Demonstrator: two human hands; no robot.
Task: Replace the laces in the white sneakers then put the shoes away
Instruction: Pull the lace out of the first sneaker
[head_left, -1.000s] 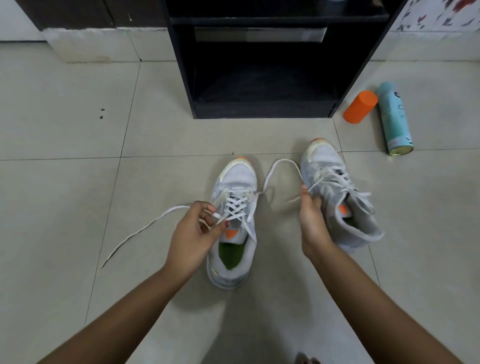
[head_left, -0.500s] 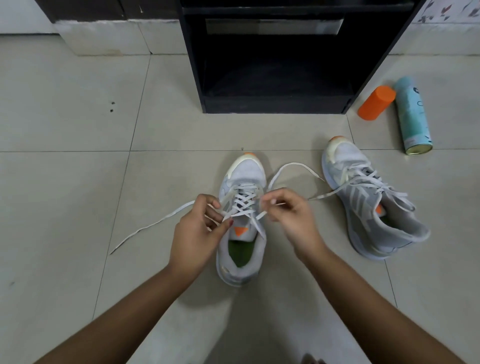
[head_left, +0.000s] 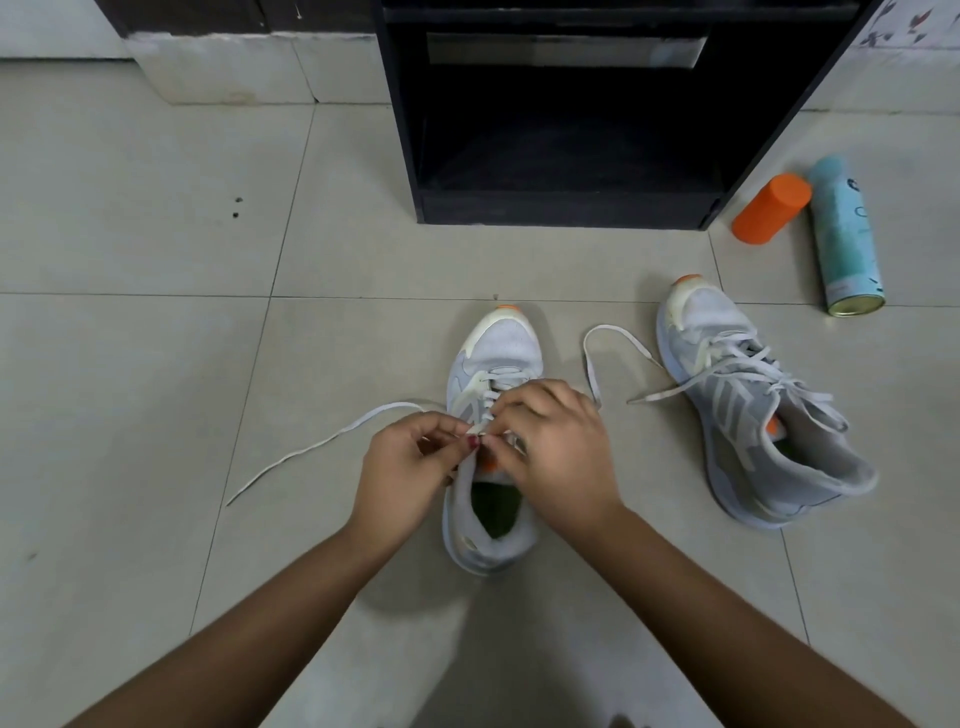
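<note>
The left hand (head_left: 410, 462) and right hand (head_left: 561, 457) both pinch the lace (head_left: 311, 444) at the top eyelets of the near sneaker (head_left: 496, 353), at 6 o'clock. Lacing looks nearly finished. Next, the loose ends need tying. The second sneaker (head_left: 753, 415) lies at 3 o'clock. At 12 o'clock, the black cabinet (head_left: 566, 210) has an open bay that looks empty.

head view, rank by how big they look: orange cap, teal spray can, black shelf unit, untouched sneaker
1. black shelf unit, even though the frame crops it
2. untouched sneaker
3. teal spray can
4. orange cap
</note>
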